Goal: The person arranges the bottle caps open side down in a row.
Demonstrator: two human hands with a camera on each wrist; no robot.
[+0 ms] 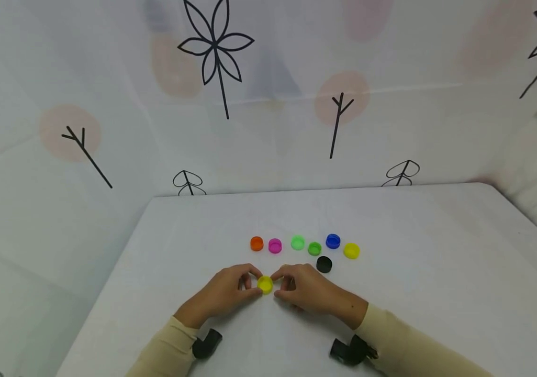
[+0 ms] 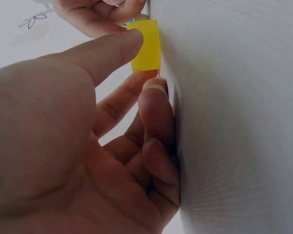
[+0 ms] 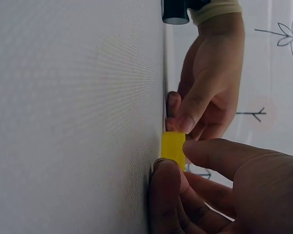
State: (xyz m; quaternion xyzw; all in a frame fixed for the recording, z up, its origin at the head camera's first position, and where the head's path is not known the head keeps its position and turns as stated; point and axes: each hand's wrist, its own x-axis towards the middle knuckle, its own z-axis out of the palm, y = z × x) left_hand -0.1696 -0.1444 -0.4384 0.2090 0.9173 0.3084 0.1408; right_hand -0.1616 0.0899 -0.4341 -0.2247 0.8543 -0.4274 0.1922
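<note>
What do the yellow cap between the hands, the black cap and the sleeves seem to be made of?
Yellow cap: probably smooth plastic, given its bright, even colour and neat rim. Black cap: likely plastic too, but its dark surface leaves the finish uncertain. Sleeves: matte fabric, judging by their soft folds.

A round yellow cap (image 1: 265,285) lies flat on the white table (image 1: 438,246).

"What's worn here?"
"A plain beige left sleeve (image 1: 164,346) and a matching right sleeve (image 1: 414,343)."
"Anything else?"
"A black left wrist camera (image 1: 208,344) and a black right wrist camera (image 1: 349,352), both stubby, with rounded barrels."
</note>
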